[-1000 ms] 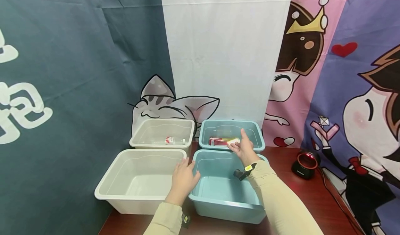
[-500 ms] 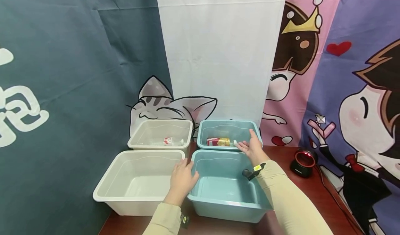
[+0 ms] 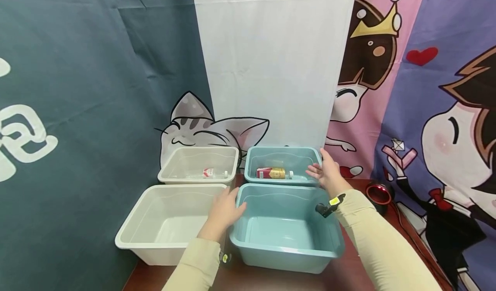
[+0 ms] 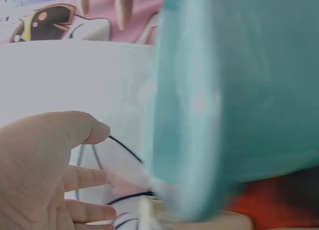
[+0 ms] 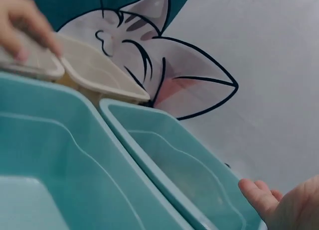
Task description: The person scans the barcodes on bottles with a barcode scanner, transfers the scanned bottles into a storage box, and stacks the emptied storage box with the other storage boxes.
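Note:
My left hand (image 3: 224, 211) has relaxed fingers spread near the adjoining rims of the front cream bin (image 3: 162, 253) and the front blue bin (image 3: 286, 261). Nothing is in its grasp. With straight fingers and an empty palm, my right hand (image 3: 327, 172) is at the right end of the back blue bin (image 3: 263, 156). In that bin lies a bottle (image 3: 271, 173) with a red and yellow label and a white cap, on its side, apart from the hand. A clear bottle (image 3: 211, 173) with a red and white label lies in the back cream bin (image 3: 187, 157).
The bins stand two by two on a reddish-brown table (image 3: 267, 280). A black scanner (image 3: 379, 195) with a red glowing ring stands to the right, partly behind my sleeve, its cable running forward. A printed cloth (image 3: 279, 75) hangs behind the bins.
My right hand has drawn away to the right from the red and yellow bottle, which now shows its cap and another side of its label. My left hand has hardly moved.

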### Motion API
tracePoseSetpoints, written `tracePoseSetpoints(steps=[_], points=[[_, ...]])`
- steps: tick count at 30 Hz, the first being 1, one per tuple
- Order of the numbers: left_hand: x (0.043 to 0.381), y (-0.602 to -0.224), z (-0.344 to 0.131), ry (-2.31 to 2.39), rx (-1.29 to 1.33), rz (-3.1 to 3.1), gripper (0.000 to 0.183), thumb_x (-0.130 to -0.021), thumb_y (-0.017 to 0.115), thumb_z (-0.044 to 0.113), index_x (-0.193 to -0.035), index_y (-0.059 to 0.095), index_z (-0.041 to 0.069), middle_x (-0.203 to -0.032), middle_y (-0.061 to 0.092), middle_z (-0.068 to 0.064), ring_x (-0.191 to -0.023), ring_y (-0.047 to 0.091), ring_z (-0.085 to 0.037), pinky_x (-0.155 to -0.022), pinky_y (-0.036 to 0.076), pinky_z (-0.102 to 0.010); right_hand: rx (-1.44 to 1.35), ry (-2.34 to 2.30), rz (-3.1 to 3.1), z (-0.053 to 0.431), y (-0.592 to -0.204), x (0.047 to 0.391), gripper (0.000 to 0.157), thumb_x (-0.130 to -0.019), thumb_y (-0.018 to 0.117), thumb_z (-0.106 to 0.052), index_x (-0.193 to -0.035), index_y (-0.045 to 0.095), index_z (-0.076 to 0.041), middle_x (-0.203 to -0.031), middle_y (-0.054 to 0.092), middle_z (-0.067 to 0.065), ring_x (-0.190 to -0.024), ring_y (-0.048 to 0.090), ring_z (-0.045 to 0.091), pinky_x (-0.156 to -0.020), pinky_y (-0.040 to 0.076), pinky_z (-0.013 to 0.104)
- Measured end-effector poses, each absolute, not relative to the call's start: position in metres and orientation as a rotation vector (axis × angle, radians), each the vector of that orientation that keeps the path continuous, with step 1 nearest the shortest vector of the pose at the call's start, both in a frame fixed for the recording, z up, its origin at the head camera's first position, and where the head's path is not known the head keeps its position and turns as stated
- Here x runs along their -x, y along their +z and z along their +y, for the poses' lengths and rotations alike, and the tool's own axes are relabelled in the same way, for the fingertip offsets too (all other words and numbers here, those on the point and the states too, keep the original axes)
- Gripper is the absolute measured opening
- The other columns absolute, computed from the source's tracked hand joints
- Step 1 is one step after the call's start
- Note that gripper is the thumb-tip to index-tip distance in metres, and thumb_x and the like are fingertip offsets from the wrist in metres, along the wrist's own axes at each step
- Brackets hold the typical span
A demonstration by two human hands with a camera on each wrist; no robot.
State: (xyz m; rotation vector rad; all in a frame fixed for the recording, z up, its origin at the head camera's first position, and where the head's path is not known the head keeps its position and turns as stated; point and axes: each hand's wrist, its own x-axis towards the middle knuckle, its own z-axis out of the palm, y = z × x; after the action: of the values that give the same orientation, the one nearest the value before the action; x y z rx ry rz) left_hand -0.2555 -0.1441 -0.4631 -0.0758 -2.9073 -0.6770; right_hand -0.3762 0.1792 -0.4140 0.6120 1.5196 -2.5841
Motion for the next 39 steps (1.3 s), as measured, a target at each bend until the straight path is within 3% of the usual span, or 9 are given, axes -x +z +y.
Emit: tracePoseSetpoints(steps=[3,6,8,12,17,26,37,39], points=[[0.259,-0.442,-0.147,-0.626,0.093,-2.900,0.063,-0.094,0.064,0.041,-0.144,0.054,0.005,-0.149,0.048,-0.026,-0.140,0.042,-0.044,-0.115,0.031,-0.061,-0.511,-2.499,1.703,0.186,-0.406,0.376,0.091,-0.100,0.055,-0.050,-0.163,-0.003,-0.019,-0.152,0.031,0.023,-0.121,0.060,0.034,-0.099,0.049,0.049],[0.265,-0.425,-0.149,-0.545,0.099,-2.905,0.063,-0.095,0.062,0.043,-0.145,0.054,0.007,-0.150,0.048,-0.025,-0.141,0.041,-0.042,-0.116,0.029,-0.061,-0.387,-2.386,1.903,0.193,-0.399,0.374,0.090,-0.100,0.055,-0.051,-0.162,0.005,-0.011,-0.154,0.031,0.026,-0.108,0.062,0.029,-0.099,0.050,0.049],[0.269,-0.417,-0.150,-0.499,0.106,-2.914,0.062,-0.095,0.060,0.044,-0.145,0.054,0.007,-0.147,0.051,-0.024,-0.139,0.045,-0.042,-0.115,0.031,-0.060,-0.321,-2.291,2.052,0.197,-0.394,0.372,0.089,-0.099,0.056,-0.053,-0.161,0.011,-0.008,-0.153,0.034,0.028,-0.108,0.063,0.029,-0.100,0.050,0.050],[0.273,-0.407,-0.152,-0.461,0.082,-2.930,0.062,-0.095,0.060,0.046,-0.143,0.055,0.007,-0.141,0.055,-0.022,-0.130,0.053,-0.040,-0.109,0.041,-0.057,-0.266,-2.068,2.356,0.205,-0.390,0.368,0.086,-0.097,0.059,-0.054,-0.155,0.020,-0.004,-0.148,0.041,0.031,-0.126,0.056,0.042,-0.098,0.052,0.051],[0.277,-0.409,-0.154,-0.461,0.048,-2.954,0.061,-0.095,0.061,0.043,-0.142,0.056,0.005,-0.139,0.055,-0.023,-0.127,0.054,-0.039,-0.105,0.045,-0.056,-0.173,-1.692,2.679,0.216,-0.390,0.363,0.085,-0.096,0.060,-0.052,-0.153,0.022,-0.003,-0.142,0.045,0.031,-0.123,0.057,0.045,-0.091,0.057,0.050],[0.283,-0.418,-0.148,-0.517,0.070,-3.011,0.052,-0.093,0.069,0.031,-0.134,0.061,0.001,-0.133,0.063,-0.022,-0.126,0.059,-0.037,-0.104,0.049,-0.052,0.193,-0.880,2.982,0.232,-0.405,0.353,0.077,-0.093,0.067,-0.039,-0.142,0.035,0.011,-0.126,0.055,0.035,-0.112,0.058,0.047,-0.090,0.049,0.058],[0.282,-0.432,-0.141,-0.656,0.067,-3.053,0.040,-0.089,0.074,0.020,-0.121,0.067,-0.003,-0.115,0.071,-0.019,-0.109,0.067,-0.035,-0.095,0.054,-0.050,0.278,-0.669,2.846,0.235,-0.434,0.330,0.071,-0.087,0.074,-0.024,-0.130,0.042,0.022,-0.128,0.053,0.040,-0.118,0.055,0.051,-0.099,0.047,0.060],[0.282,-0.435,-0.141,-0.697,0.052,-3.057,0.041,-0.089,0.074,0.020,-0.122,0.066,-0.004,-0.115,0.070,-0.020,-0.109,0.067,-0.036,-0.095,0.054,-0.050,0.280,-0.660,2.812,0.236,-0.438,0.326,0.065,-0.086,0.074,-0.021,-0.126,0.046,0.022,-0.121,0.058,0.038,-0.110,0.059,0.048,-0.094,0.050,0.057]])
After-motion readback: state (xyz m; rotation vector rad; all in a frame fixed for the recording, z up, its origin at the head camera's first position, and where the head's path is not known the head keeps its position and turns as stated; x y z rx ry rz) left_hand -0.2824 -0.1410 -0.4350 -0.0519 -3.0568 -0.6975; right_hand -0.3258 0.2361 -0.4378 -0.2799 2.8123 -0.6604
